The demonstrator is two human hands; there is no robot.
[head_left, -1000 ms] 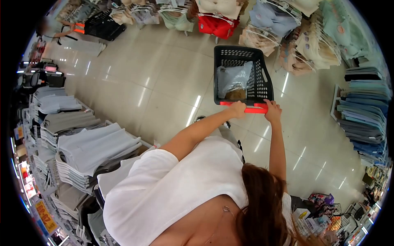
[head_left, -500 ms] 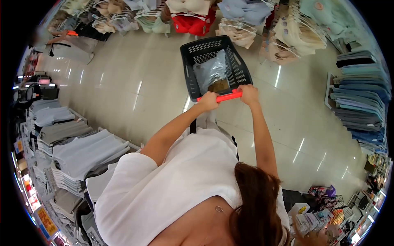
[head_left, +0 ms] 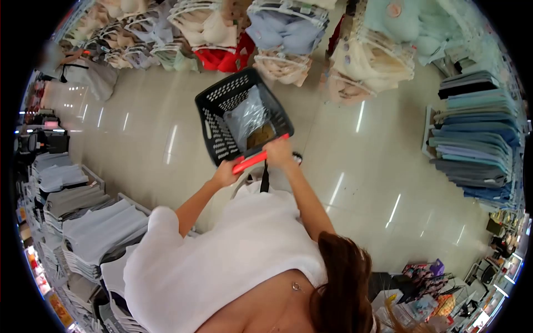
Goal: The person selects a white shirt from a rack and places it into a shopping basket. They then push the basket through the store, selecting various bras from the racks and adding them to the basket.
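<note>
Gripping the red handle (head_left: pixel 251 160), both fists wrapped tight: left hand (head_left: pixel 225 175) nearer the body, right hand (head_left: pixel 277 151) further out. Black basket (head_left: pixel 215 139) sits just beyond, handle slanting across.

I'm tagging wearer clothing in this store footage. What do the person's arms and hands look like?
The arms are bare below a loose white short sleeve, seen clearly on the left. The left hand and right hand are ungloved; no watch or bracelet shows; rings are too small to tell.
</note>
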